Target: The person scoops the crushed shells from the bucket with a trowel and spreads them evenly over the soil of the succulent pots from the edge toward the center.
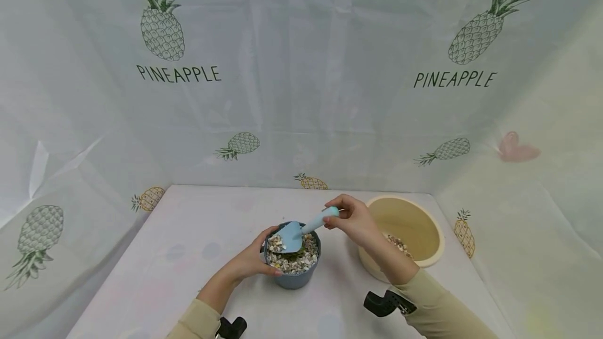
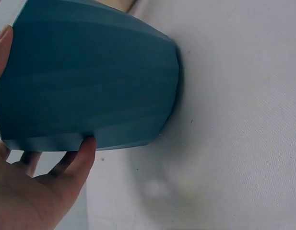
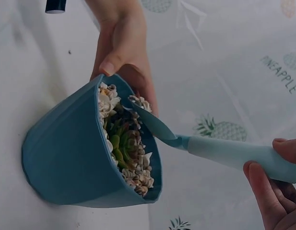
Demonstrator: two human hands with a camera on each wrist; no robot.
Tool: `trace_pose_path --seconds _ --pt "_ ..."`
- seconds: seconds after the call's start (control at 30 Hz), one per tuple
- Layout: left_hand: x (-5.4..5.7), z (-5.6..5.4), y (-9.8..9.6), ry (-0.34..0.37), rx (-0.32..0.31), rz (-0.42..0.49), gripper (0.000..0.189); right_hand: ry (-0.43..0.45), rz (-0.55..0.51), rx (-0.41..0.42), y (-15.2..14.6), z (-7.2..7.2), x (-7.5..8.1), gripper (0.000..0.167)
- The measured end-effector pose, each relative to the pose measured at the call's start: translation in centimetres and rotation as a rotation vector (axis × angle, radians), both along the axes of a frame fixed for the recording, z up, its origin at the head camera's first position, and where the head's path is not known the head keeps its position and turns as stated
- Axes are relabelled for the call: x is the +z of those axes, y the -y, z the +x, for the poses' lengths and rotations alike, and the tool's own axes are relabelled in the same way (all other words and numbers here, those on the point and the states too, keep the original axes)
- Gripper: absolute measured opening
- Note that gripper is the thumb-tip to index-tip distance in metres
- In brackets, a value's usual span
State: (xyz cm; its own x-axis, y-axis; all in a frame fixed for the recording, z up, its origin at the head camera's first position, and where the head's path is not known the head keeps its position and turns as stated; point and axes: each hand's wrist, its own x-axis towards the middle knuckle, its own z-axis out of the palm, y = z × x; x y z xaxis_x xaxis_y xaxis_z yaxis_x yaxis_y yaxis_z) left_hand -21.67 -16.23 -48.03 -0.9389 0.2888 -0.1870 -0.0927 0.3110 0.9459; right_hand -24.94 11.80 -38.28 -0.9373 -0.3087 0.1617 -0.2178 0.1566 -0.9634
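Observation:
A blue-grey plant pot (image 1: 294,279) stands upright on the table, with pale pebbles (image 1: 301,264) and a small green succulent (image 3: 122,146) inside. My left hand (image 1: 249,261) grips the pot's left side, thumb near the rim; the left wrist view shows its fingers against the pot wall (image 2: 90,76). Over the pot, my right hand (image 1: 355,222) pinches the handle end of a light blue hand trowel (image 3: 234,152). The trowel's blade (image 1: 290,236) tilts down toward the left of the pot, with pebbles at its tip. The blade hides part of the succulent.
To the right, beneath my right forearm, stands a cream-coloured tub (image 1: 400,213) with more pebbles (image 1: 399,245) at its bottom. A white table (image 1: 198,234) lies under everything, and a pineapple-printed curtain (image 1: 301,93) hangs behind and at both sides.

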Motion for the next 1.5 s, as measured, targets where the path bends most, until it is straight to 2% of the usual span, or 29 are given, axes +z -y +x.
trace_pose_path --seconds 0.37,0.53,0.83,1.07,1.5 --pt "0.0 0.1 0.2 -0.004 -0.009 -0.02 0.112 -0.039 0.06 0.037 0.8 -0.1 0.4 0.024" --pt "0.0 0.0 0.1 -0.002 -0.009 -0.017 0.113 -0.07 0.087 0.029 0.6 -0.2 0.7 0.023" --pt "0.1 0.0 0.0 0.004 -0.001 -0.015 0.112 -0.088 0.136 0.045 0.2 0.3 1.5 0.019" --pt "0.3 0.1 0.0 0.009 0.001 -0.014 0.111 -0.121 0.169 0.035 0.0 0.5 1.4 0.017" --pt "0.2 0.2 0.1 0.004 -0.002 -0.016 0.111 -0.102 0.164 0.044 -0.4 0.6 1.7 0.018"
